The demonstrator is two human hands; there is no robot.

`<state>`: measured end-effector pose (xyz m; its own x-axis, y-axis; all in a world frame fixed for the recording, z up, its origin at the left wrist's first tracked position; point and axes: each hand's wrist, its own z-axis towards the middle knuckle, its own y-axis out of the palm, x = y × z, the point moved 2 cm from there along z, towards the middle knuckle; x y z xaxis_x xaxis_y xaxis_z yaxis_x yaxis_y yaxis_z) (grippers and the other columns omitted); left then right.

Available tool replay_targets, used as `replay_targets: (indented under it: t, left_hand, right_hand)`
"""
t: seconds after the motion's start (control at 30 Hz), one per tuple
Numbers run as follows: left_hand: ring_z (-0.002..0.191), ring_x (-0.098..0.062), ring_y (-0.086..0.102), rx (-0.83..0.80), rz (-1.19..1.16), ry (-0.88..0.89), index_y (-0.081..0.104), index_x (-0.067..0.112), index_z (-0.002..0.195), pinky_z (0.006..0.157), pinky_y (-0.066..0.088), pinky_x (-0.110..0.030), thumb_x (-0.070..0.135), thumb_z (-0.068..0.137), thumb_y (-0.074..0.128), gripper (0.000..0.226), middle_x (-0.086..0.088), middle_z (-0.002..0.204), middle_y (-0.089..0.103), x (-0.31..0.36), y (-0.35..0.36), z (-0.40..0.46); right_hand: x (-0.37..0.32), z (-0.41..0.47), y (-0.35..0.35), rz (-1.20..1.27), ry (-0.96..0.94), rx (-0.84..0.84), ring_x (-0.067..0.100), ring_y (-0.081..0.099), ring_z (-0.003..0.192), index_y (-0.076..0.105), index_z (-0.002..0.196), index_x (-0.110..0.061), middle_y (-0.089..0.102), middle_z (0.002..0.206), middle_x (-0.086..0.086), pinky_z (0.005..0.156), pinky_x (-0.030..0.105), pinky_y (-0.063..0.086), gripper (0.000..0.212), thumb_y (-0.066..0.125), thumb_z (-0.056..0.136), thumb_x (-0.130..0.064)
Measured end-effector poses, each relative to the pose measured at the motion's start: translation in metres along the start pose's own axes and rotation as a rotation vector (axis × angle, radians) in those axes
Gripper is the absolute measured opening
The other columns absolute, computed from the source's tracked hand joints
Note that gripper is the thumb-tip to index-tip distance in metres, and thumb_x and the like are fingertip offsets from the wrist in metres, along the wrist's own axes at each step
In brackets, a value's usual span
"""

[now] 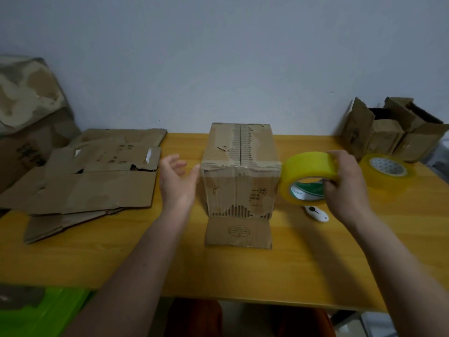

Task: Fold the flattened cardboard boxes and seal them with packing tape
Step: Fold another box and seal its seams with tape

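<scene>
Currently the assembled box stands mid-table, long axis running 12 to 6. Right hand clamps the yellow tape roll, touching the box's 3 o'clock top edge. Left hand, fingers spread and relaxed, sits at 9 o'clock, thumb at the box corner. Next strip likely runs 3 to 9. Box print is too blurred to read.

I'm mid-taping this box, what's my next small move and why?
Probably press the left hand flat on the box and pull the tape roll rightward: the right hand holds it at the box's edge, the left hand is open.
</scene>
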<state>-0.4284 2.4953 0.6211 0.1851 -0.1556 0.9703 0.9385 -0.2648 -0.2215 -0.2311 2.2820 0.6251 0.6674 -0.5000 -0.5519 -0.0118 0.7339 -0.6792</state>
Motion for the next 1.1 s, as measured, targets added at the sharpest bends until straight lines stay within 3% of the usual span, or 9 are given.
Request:
replay_targets:
  t: [0.13,0.23,0.3,0.37,0.47,0.7,0.8,0.9,1.1]
  left_hand:
    - [0.105,-0.016,0.061,-0.051,0.482,0.398,0.069,0.02,0.114,0.096,0.05,-0.03,-0.006,0.093,0.048,0.04,0.004,0.119,0.067,0.027,-0.006,0.004]
    - [0.106,-0.02,0.057,-0.231,0.941,0.445,0.07,0.019,0.11,0.117,0.025,-0.048,0.016,0.101,0.037,0.034,0.001,0.115,0.068,0.051,0.0,0.004]
    - [0.091,-0.02,0.057,-0.317,1.12,0.489,0.069,0.013,0.092,0.118,0.018,-0.05,0.043,0.102,0.028,0.052,-0.002,0.094,0.068,0.06,0.016,-0.005]
    - [0.097,-0.026,0.056,-0.335,1.169,0.46,0.068,0.007,0.093,0.108,0.034,-0.045,0.068,0.094,0.024,0.075,-0.008,0.1,0.066,0.063,0.031,-0.014]
    - [0.116,-0.031,0.053,-0.35,1.222,0.464,0.061,0.006,0.119,0.096,0.041,-0.04,0.078,0.087,0.026,0.086,-0.014,0.127,0.058,0.059,0.043,-0.012]
    - [0.138,-0.026,0.034,-0.592,1.149,0.557,0.039,0.014,0.144,0.113,0.025,-0.041,0.07,0.089,0.035,0.079,-0.009,0.151,0.038,0.056,0.045,0.016]
    - [0.147,-0.021,0.016,-0.696,1.182,0.57,0.026,0.018,0.152,0.119,0.006,-0.035,0.062,0.093,0.035,0.074,-0.008,0.16,0.02,0.062,0.047,0.021]
    - [0.149,-0.021,0.009,-0.769,1.152,0.544,0.022,0.023,0.153,0.118,0.001,-0.032,0.057,0.096,0.037,0.069,-0.008,0.162,0.012,0.064,0.05,0.027]
    - [0.149,-0.021,0.008,-0.821,1.137,0.533,0.024,0.031,0.152,0.118,0.001,-0.032,0.056,0.095,0.041,0.064,-0.008,0.162,0.012,0.065,0.056,0.037]
  right_hand:
    - [-0.011,-0.008,0.006,0.076,-0.035,-0.061,0.038,0.043,0.114,0.047,0.126,0.0,0.049,0.119,0.021,0.092,0.039,0.035,0.053,0.056,0.076,0.015]
    - [-0.02,-0.014,0.009,0.219,-0.061,-0.176,0.03,0.046,0.112,0.045,0.126,-0.01,0.047,0.115,0.009,0.089,0.033,0.038,0.052,0.063,0.08,0.007]
    - [-0.029,-0.02,0.009,0.323,-0.076,-0.298,0.02,0.05,0.107,0.044,0.123,-0.022,0.05,0.115,0.002,0.083,0.024,0.038,0.056,0.074,0.079,-0.006]
    - [-0.038,-0.025,0.005,0.447,-0.032,-0.434,0.012,0.054,0.106,0.047,0.123,-0.027,0.054,0.118,-0.003,0.085,0.021,0.044,0.061,0.081,0.073,-0.022]
    - [-0.04,-0.03,-0.004,0.714,0.077,-0.593,0.012,0.059,0.111,0.056,0.125,-0.028,0.062,0.119,-0.006,0.093,0.033,0.05,0.054,0.075,0.076,-0.042]
    - [-0.034,-0.033,0.007,1.068,0.172,-0.67,0.029,0.062,0.108,0.062,0.121,-0.004,0.065,0.118,0.018,0.093,0.038,0.049,0.033,0.056,0.092,-0.019]
    - [0.005,-0.018,0.028,0.581,0.29,-0.375,0.022,0.062,0.093,0.069,0.107,-0.008,0.068,0.102,0.015,0.081,0.036,0.05,0.021,0.053,0.097,-0.019]
    - [0.047,-0.013,0.051,-0.157,0.365,-0.362,0.033,0.048,0.117,0.062,0.121,-0.009,0.057,0.125,0.016,0.098,0.04,0.039,0.035,0.053,0.096,-0.032]
    - [0.066,-0.018,0.073,-0.418,0.353,-0.429,0.036,0.045,0.114,0.065,0.115,-0.01,0.055,0.122,0.017,0.095,0.037,0.035,0.038,0.051,0.096,-0.041]
